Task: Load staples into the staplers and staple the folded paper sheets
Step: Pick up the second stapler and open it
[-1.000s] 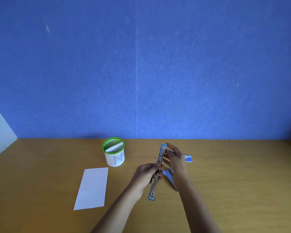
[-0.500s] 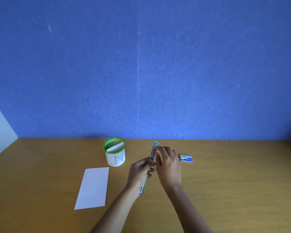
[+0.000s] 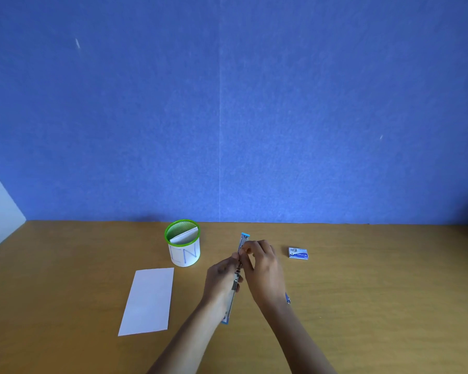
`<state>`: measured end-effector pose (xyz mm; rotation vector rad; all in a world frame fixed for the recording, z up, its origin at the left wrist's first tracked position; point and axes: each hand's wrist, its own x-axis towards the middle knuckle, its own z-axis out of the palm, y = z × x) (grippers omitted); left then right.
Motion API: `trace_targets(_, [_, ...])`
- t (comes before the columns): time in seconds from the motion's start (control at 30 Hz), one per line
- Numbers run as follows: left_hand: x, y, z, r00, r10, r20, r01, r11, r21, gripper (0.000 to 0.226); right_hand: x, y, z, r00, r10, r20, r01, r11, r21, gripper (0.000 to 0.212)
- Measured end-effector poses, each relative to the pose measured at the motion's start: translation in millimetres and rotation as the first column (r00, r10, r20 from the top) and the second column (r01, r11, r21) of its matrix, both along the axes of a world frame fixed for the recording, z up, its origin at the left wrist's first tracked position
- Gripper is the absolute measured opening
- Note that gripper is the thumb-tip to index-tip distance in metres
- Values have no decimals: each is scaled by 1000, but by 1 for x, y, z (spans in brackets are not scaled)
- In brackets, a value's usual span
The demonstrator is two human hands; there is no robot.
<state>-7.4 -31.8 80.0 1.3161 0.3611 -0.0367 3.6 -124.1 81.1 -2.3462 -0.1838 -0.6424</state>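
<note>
Stapler [image 3: 243,239], middle hidden, left hand [image 3: 221,279] and right hand [image 3: 265,273] seemingly gripping it

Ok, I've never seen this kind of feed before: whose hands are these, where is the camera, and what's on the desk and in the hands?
No machine here: a person works with bare hands, and the single picture comes from a camera on their head, looking forward and down. The left hand grips a stapler opened out into a long strip, and the right hand pinches its upper part; whether staples are in it is too small to tell. On the wooden desk lie a folded paper sheet to the left, a green-rimmed mesh cup holding more folded paper behind it, and a small staple box to the right. A blue wall stands behind.
</note>
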Motion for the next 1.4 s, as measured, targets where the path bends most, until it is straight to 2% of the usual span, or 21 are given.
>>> trace_targets(0.23, [4,7,3,995,-34,-92,24,993,-114,22,-8,7,-1,995,91,28,-94,985,145,12])
trace_targets(0.33, [6,10,7,998,-46,-42,39,988,-152,22,-9,11,4,992,112,-59,-74,889,453,13])
trace_targets(0.4, [6,10,8,1000,-17,12,19,993,-115,24,-7,13,8,971,135,-197,39,725,688,10])
trace_targets(0.47, [5,10,7,997,12,73,-13,1000,9,23,-3,14,14,915,248,-319,185,447,875,7])
trace_targets(0.53, [3,9,7,987,8,158,-34,986,163,19,-1,14,18,851,401,-339,282,195,939,7])
trace_targets(0.63, [3,9,6,948,-31,318,-92,926,366,17,-3,12,23,775,572,-268,339,-18,941,12])
trace_targets(0.7, [4,11,7,914,-47,402,-172,854,490,18,-4,11,24,741,635,-220,357,-95,929,14])
trace_targets(0.83, [5,14,11,875,-112,471,-239,745,623,20,-4,10,23,702,689,-181,384,-152,911,14])
trace_targets(1.03, [4,14,19,861,-152,485,-249,706,663,19,-4,9,21,675,729,-110,419,-256,871,15])
trace_targets(1.4, [1,15,23,879,-178,442,-214,681,700,18,0,3,18,648,745,-158,452,-208,868,15])
